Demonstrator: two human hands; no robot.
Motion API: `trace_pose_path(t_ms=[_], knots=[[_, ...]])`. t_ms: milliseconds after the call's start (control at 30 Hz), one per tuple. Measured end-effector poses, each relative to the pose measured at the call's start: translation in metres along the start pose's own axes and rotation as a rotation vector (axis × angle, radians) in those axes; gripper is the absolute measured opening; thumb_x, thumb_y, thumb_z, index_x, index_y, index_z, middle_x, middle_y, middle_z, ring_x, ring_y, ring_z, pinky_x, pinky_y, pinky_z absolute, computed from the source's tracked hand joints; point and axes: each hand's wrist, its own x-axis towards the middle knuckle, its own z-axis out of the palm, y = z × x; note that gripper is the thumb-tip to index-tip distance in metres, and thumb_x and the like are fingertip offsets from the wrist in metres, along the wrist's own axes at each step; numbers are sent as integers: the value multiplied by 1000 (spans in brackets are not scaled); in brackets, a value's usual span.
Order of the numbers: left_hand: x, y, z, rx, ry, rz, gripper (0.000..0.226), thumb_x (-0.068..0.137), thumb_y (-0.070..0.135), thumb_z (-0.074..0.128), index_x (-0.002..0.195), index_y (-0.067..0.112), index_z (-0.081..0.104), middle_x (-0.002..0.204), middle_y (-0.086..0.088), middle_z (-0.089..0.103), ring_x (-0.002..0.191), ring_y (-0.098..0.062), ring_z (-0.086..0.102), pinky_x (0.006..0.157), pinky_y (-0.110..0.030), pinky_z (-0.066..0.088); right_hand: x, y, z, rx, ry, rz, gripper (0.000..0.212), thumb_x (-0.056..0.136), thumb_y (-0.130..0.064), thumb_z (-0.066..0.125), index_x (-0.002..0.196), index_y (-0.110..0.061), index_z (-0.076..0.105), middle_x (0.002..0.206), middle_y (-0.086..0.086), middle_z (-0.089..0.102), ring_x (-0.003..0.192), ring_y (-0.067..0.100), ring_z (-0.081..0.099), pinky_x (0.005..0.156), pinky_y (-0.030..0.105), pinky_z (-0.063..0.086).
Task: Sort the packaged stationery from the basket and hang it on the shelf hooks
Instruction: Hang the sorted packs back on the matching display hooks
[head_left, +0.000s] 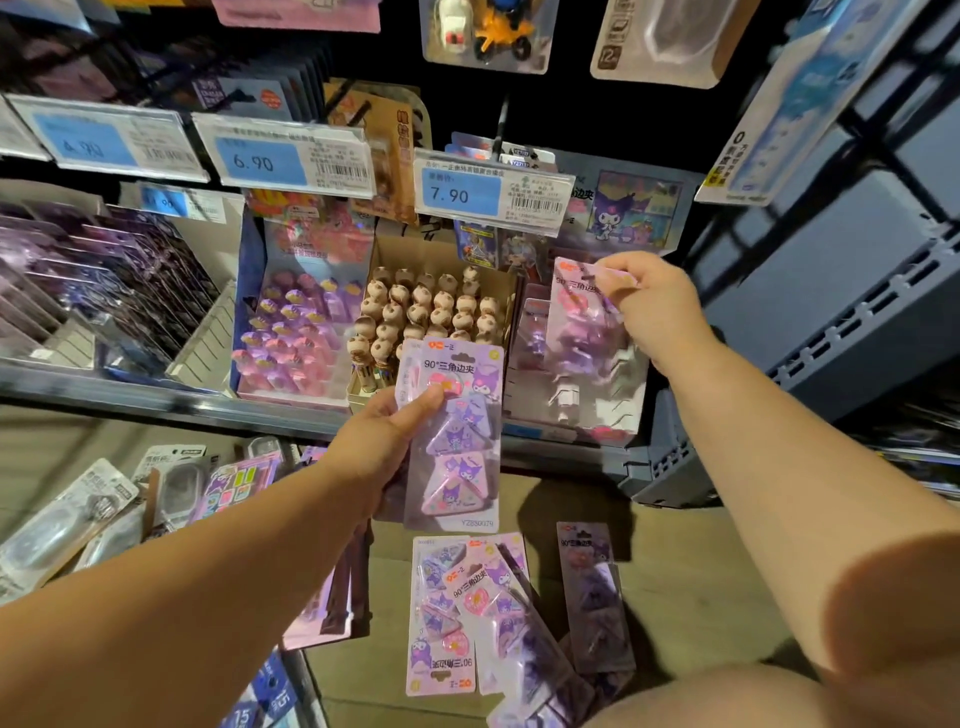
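My right hand (649, 306) pinches one clip pack (576, 332) by its top edge, I judge to keep the hang hole free for a hook near the 7.90 price tag (488, 195). My left hand (387, 441) grips the next pack (457, 447) by its side, kept close as the following one; spare packs (467, 613) lie on the floor below

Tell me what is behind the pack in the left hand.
A box of bear-topped pens and the shelf edge show behind the pack the left hand holds; the box's front corner is covered.

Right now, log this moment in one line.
left hand: holds clip pack; right hand: pinches second pack by price tag; spare packs: lying below
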Motion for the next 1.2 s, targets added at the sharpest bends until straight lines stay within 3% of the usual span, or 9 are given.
trace_pose_path(t_ms=[100,200,333,433,633,833,967,1100,1200], knots=[[0,2,-2,7,22,-6,38,67,49,82,94,26,69,104,-25,70,99,-50,64,81,-81,39,2,3,6,37,25,-17,18,93,-16,60,94,-31,69,94,-6,65,92,19,61,88,42,54],[1,1,-5,14,45,20,28,81,42,74,101,24,67,94,-17,74,87,-41,68,81,-77,44,6,5,11,58,-3,17,22,94,-13,58,99,-31,70,92,-4,65,81,20,62,79,48,58],[0,2,-6,43,52,17,27,85,42,69,105,24,64,93,-13,75,82,-36,69,79,-73,48,4,4,19,64,-64,69,28,93,-8,59,84,-33,68,91,-4,64,83,19,58,82,47,57],[-1,3,-6,48,56,20,24,85,43,70,100,25,64,89,-11,75,81,-35,68,79,-74,47,2,3,25,78,-102,99,16,96,-13,57,99,-26,66,91,7,63,79,19,59,85,49,55],[-4,3,-6,48,23,7,34,74,49,75,99,28,66,99,-14,75,93,-43,69,79,-75,46,-3,10,31,27,-157,105,23,96,-12,56,90,-32,66,104,12,70,104,35,64,92,51,52],[-4,4,-8,15,10,11,54,51,59,86,96,34,69,108,-16,72,106,-50,63,77,-79,43,0,16,28,12,-181,89,20,95,-11,56,88,-27,66,95,-1,66,96,19,63,94,41,53],[-3,4,-11,12,8,12,53,54,56,84,98,32,69,107,-15,73,102,-47,65,77,-77,45,-1,18,28,46,-155,111,19,96,-14,56,111,-15,68,101,1,67,102,24,65,94,35,52],[-2,1,-10,10,10,11,54,54,55,86,98,31,67,106,-15,73,101,-48,65,78,-77,45,-6,22,28,36,-142,131,21,96,-14,56,114,-13,67,102,4,67,99,24,66,56,7,44],[-1,1,-7,15,-22,20,60,57,55,85,107,28,66,105,-14,73,98,-45,68,78,-77,45,-7,27,29,-17,-161,162,17,96,-16,56,107,-17,69,101,6,66,95,25,64,73,21,50]])
